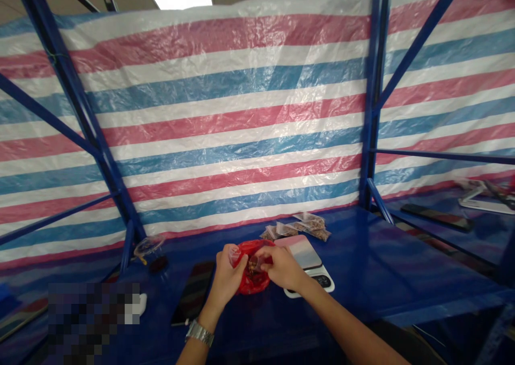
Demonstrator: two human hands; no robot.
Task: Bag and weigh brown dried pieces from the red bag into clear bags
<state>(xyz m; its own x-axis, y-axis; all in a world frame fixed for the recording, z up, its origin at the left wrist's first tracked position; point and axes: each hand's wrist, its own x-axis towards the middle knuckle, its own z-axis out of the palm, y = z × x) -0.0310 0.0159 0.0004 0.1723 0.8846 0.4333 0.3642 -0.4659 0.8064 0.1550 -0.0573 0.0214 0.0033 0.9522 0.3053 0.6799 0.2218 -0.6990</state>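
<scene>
A red plastic bag (252, 286) sits open on the blue table, with small brown pieces (254, 265) inside it. My left hand (230, 273) is closed on the bag's left rim, a bit of clear plastic (234, 254) showing by its fingers. Over the mouth of the bag, my right hand (284, 267) has its fingers pinched together. Something translucent shows at those fingertips, too small to make out. Just right of the bag is a white kitchen scale (308, 255), partly behind my right hand.
Several small clear bags of brown pieces (309, 224) lie behind the scale. On the left are a dark tablet (196, 292), a clear container (155, 257) and a white object (140, 303). Blue rack posts (372, 97) and a striped plastic sheet (241, 118) stand behind the table (362, 268).
</scene>
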